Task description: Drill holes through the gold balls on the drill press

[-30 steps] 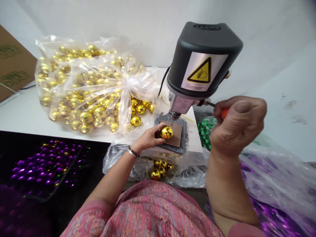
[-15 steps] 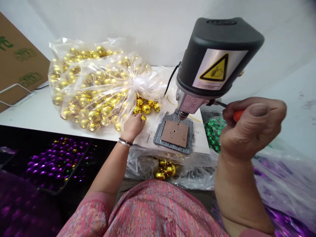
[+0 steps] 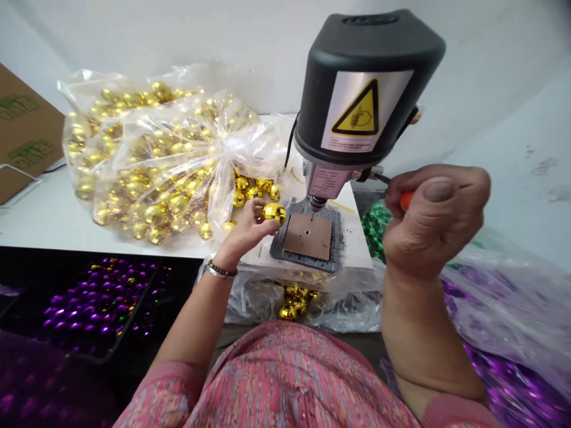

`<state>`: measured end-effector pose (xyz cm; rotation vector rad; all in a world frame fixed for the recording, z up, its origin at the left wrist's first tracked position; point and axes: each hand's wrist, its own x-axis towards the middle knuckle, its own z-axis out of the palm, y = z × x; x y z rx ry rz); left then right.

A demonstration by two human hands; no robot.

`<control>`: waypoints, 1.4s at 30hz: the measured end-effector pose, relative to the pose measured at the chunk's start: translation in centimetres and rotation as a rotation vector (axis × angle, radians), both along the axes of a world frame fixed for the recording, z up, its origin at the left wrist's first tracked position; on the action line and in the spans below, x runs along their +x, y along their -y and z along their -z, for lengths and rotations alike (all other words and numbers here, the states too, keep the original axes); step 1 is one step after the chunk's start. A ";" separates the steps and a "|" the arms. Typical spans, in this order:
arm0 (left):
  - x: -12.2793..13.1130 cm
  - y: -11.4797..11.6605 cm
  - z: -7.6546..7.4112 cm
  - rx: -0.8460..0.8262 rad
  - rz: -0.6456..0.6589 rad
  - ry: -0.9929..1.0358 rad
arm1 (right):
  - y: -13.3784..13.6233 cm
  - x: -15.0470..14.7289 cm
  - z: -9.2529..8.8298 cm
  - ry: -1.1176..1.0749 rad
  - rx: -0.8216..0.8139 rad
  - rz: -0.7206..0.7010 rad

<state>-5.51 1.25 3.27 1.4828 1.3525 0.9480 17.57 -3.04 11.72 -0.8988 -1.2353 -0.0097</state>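
My left hand point(image 3: 244, 232) pinches a gold faceted ball point(image 3: 273, 212) in its fingertips, just left of the drill's base. The small bench drill point(image 3: 357, 95) has a black head with a yellow warning label. Its bit hangs above a brown square pad point(image 3: 308, 236) with a hole in it, on a grey base plate. My right hand point(image 3: 430, 223) is closed in a fist round the drill's orange-tipped feed lever point(image 3: 405, 201), to the right of the head.
A large clear bag of gold balls point(image 3: 156, 160) lies open on the white table at the left. Below the front edge another bag point(image 3: 292, 300) holds several gold balls. Purple balls point(image 3: 89, 297) fill a dark tray lower left. Green beads point(image 3: 372, 229) and a purple-filled bag point(image 3: 513, 356) lie right. A cardboard box point(image 3: 22, 128) stands far left.
One second ago my left hand held a gold ball on the pad under the bit. It then reached into the bag's mouth and now brings another gold ball toward the pad. My right hand stays on the lever.
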 end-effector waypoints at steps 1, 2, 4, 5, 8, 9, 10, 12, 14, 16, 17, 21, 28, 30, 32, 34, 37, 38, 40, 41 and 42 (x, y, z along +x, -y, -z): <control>0.4 0.2 0.2 -0.015 0.072 0.074 | 0.0 0.0 0.0 0.000 -0.001 0.004; 0.9 0.3 0.3 -0.017 0.131 0.100 | 0.0 -0.1 -0.1 -0.001 -0.005 0.007; 1.8 0.4 0.8 -0.002 0.176 0.069 | 0.0 -0.1 -0.1 -0.012 -0.020 0.000; 2.2 0.3 1.0 -0.008 0.165 0.050 | 0.0 -0.1 0.0 -0.018 -0.027 -0.008; 3.2 0.3 1.3 -0.101 0.078 0.086 | 0.2 0.0 0.0 -0.011 -0.041 -0.017; 3.4 0.2 1.4 -0.133 0.045 0.103 | 0.2 0.1 -0.1 -0.001 -0.047 -0.014; 3.6 0.2 1.4 -0.159 0.020 0.111 | 0.3 0.1 -0.3 0.010 -0.056 -0.012; 4.0 0.1 1.3 -0.190 -0.014 0.106 | 0.2 0.2 -1.0 0.024 -0.068 -0.017; 4.3 -0.1 1.2 -0.206 -0.025 0.106 | -0.1 0.2 -2.1 0.029 -0.062 -0.024; 4.6 -0.2 1.1 -0.209 -0.019 0.107 | -0.7 0.2 -3.4 0.037 -0.071 -0.028; 4.7 -0.3 1.0 -0.204 -0.013 0.091 | -1.1 0.2 -4.1 0.034 -0.082 -0.037; 5.1 -0.5 1.1 -0.102 0.029 -0.110 | -3.2 0.5 -6.1 -0.077 -0.088 -0.141; 5.7 -0.4 1.4 -0.001 0.097 -0.248 | -6.3 1.7 -7.2 -0.176 -0.208 -0.246; 5.9 -0.4 1.2 0.012 0.122 -0.291 | -6.6 1.9 -7.3 -0.193 -0.238 -0.240; 6.2 -0.3 1.1 0.046 0.157 -0.322 | -6.8 1.9 -7.3 -0.199 -0.248 -0.244; 6.3 -0.3 1.2 0.118 0.189 -0.355 | -6.8 1.9 -7.3 -0.194 -0.247 -0.253; 6.2 -0.3 1.6 0.225 0.229 -0.403 | -6.7 1.8 -7.1 -0.197 -0.216 -0.264; 6.1 -0.4 1.8 0.240 0.230 -0.418 | -6.7 1.7 -7.1 -0.198 -0.205 -0.265; 5.8 -0.4 2.2 0.249 0.218 -0.440 | -6.6 1.7 -7.0 -0.190 -0.200 -0.269; 5.6 -0.5 2.4 0.251 0.213 -0.445 | -6.6 1.8 -6.9 -0.183 -0.205 -0.271; 5.5 -0.5 2.5 0.256 0.211 -0.447 | -6.6 1.8 -6.9 -0.174 -0.212 -0.273</control>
